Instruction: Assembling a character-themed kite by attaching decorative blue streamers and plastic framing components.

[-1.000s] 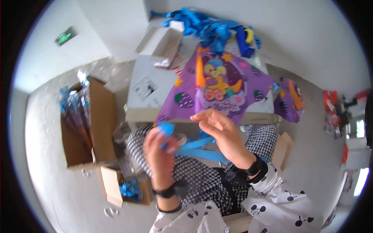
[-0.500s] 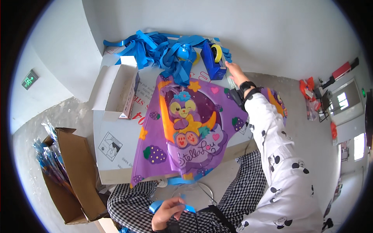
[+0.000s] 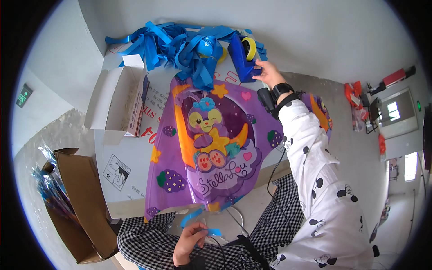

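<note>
A purple kite point(image 3: 216, 180) printed with a cartoon animal, a moon and strawberries lies spread over the table, its lower edge hanging past the near side. My left hand point(image 3: 191, 238) is below that edge, over my lap, with thumb and fingers closed on a blue ribbon point(image 3: 214, 232). Another stretch of blue ribbon shows just under the kite's edge. At the far right my right hand point(image 3: 269, 74) has its fingertips pinched at the front end of a blue tape dispenser point(image 3: 240, 63) holding a yellow roll point(image 3: 249, 48). What those fingertips grip is too small to make out.
A heap of blue ribbons point(image 3: 157, 45) covers the table's far side. An open white box point(image 3: 119, 101) stands at left on the table point(image 3: 121, 148). On the floor at left, a cardboard box point(image 3: 83, 198) holds wrapped bundles. A black cable point(image 3: 271, 180) hangs beside my right arm.
My right hand has drawn in to the dispenser's front end, its stretched fingers now pinched. The left hand stays low with the ribbon, which has shifted. The whole view has shifted slightly.
</note>
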A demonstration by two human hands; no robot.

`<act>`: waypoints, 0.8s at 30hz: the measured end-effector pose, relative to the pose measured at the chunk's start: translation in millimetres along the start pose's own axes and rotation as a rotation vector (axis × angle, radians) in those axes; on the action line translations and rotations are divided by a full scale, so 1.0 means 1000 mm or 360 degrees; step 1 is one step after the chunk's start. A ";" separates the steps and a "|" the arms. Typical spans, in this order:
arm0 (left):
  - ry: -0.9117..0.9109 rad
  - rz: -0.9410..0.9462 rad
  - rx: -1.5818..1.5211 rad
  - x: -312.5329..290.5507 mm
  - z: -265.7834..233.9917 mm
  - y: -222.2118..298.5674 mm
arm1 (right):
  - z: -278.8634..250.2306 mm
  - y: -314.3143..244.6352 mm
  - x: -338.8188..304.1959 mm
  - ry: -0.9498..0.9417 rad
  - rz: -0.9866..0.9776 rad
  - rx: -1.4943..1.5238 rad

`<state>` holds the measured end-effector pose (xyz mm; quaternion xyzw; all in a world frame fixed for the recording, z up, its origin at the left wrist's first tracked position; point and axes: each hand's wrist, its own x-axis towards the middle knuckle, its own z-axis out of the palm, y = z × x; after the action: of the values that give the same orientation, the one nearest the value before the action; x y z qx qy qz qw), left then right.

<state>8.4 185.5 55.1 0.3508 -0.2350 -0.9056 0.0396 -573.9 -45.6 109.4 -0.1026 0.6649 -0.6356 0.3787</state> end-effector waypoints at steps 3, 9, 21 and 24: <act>0.0075 0.0007 0.0019 -0.005 -0.001 -0.002 | 0.010 0.008 -0.018 0.0020 -0.0105 0.0188; 0.0123 0.0024 0.0004 -0.002 -0.004 -0.004 | 0.008 0.022 -0.029 0.0132 -0.0279 0.0196; 0.0252 0.0042 0.0062 -0.007 0.002 -0.004 | 0.003 0.051 -0.034 0.0068 -0.0307 0.0437; 0.0261 0.0124 0.0107 -0.007 -0.005 -0.007 | -0.010 0.062 -0.018 -0.0092 -0.0297 0.0444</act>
<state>17.2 191.5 53.2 0.4156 -0.2748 -0.8632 0.0821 -546.4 -16.0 58.2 -0.1286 0.5467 -0.7509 0.3475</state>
